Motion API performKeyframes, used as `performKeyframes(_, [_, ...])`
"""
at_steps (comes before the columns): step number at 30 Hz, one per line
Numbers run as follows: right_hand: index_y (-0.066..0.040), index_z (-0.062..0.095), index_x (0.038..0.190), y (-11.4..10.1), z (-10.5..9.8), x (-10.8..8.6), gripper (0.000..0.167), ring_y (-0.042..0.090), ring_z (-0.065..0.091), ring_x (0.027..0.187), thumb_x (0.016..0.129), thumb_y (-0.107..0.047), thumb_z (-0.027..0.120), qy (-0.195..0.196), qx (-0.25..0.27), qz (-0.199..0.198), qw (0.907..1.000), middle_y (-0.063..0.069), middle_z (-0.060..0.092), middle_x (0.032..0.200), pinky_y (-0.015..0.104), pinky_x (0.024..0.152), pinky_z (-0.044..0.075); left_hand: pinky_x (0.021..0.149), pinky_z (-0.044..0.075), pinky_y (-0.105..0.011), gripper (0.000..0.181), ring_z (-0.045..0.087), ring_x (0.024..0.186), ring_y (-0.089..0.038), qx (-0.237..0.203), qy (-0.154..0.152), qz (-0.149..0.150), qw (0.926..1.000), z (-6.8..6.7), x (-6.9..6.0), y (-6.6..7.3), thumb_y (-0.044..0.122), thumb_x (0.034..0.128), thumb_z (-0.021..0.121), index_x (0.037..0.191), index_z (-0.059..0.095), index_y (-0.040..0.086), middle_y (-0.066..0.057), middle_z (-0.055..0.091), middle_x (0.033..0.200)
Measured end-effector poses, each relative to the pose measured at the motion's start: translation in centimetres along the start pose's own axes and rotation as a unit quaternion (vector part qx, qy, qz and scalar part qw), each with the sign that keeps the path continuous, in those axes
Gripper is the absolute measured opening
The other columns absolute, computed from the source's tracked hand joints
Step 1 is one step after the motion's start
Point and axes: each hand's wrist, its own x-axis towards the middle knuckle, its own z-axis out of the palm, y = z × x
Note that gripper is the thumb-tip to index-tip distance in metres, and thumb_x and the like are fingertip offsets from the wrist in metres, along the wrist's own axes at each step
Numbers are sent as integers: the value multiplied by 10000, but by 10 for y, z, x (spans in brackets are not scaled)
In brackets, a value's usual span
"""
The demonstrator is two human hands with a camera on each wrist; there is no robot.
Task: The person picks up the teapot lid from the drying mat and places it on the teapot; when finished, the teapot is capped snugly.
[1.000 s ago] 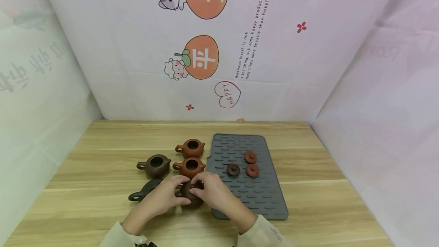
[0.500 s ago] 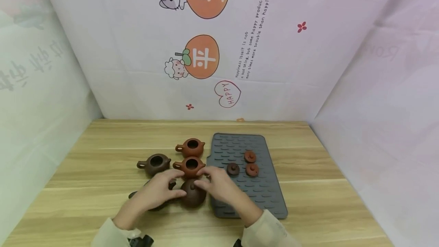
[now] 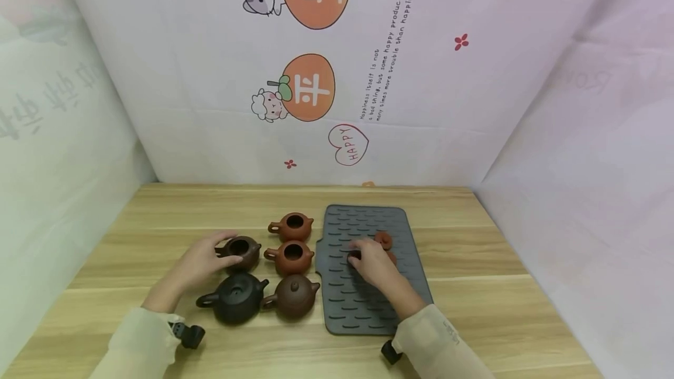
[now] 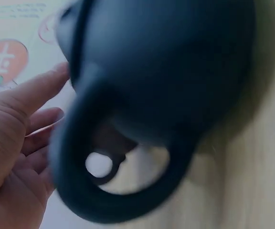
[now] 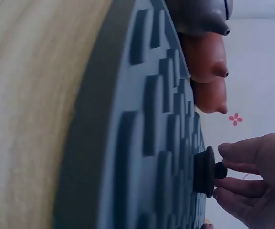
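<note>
My left hand reaches over the handle side of a lidless dark brown teapot, thumb and fingers apart; whether they touch it I cannot tell. In the left wrist view, a black teapot blocks much of this hand's work. On the grey mat, my right hand spreads its thumb and fingers about a dark brown lid. The right wrist view shows the fingertips close to the lid's rim and knob, with the lid resting on the mat.
Two lidless reddish teapots stand behind a lidded brown teapot, left of the mat. Two reddish lids lie beyond the right hand, one partly hidden. White printed cloth walls the wooden table at the back and sides.
Both hands have left the front brown teapot, which now wears its lid. The left hand has moved left to the lidless dark teapot, the right hand right to the dark lid.
</note>
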Motion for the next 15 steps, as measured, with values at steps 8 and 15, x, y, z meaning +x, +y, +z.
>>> performKeyframes(8, [-56, 686, 1164, 3, 3, 4, 279, 272, 622, 1020, 908, -163, 721, -132, -107, 248, 9995, 135, 646, 1150, 362, 734, 532, 954, 413, -593, 617, 510, 1162, -460, 0, -28, 78, 10000, 2, 2, -15, 269, 826, 805, 1278, 574, -81, -262, 569, 1258])
performKeyframes(15, [-102, 672, 960, 4, 1, 5, 147, 137, 567, 695, 882, -198, 751, -80, 349, 872, 9955, 38, 660, 940, 284, 564, 463, 968, 399, -594, 605, 505, 1170, -460, -110, 93, 69, 9999, 3, 2, -18, 246, 812, 817, 1261, 584, -85, -259, 577, 1249])
